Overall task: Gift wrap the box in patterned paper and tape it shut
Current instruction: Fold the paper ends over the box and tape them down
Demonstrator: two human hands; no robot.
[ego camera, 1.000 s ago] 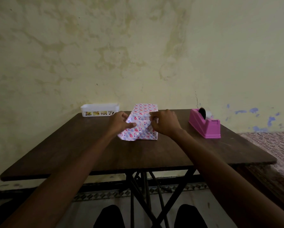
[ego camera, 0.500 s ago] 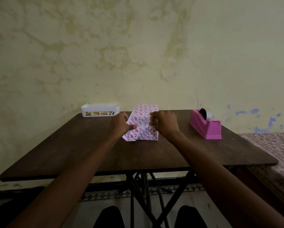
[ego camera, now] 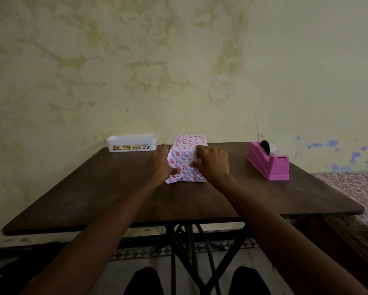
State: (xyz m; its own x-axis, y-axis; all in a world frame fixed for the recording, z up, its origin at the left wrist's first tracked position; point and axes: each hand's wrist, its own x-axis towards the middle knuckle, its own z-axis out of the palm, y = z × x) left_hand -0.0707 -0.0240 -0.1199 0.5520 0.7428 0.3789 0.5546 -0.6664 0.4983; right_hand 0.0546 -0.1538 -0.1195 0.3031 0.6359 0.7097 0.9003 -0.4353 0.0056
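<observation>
The box [ego camera: 189, 145], covered in white paper with pink and blue hearts, lies in the middle of the dark wooden table [ego camera: 106, 192]. Its near end faces me, with the paper flaps [ego camera: 186, 174] partly folded in. My left hand [ego camera: 160, 165] holds the box's left near corner, its thumb pressing the lower flap. My right hand [ego camera: 210, 161] sits on the right near corner, and its curled fingers pinch the paper fold against the box. A pink tape dispenser [ego camera: 268, 160] stands to the right, apart from both hands.
A white slotted plastic basket [ego camera: 131, 142] holding small items stands at the table's back left, by the wall. A patterned bed or mat [ego camera: 358, 188] lies beyond the table's right edge. My knees show below the near edge.
The loose near flap on the left has been drawn in closer to the box. Both hands stayed on the near end, shifting slightly.
</observation>
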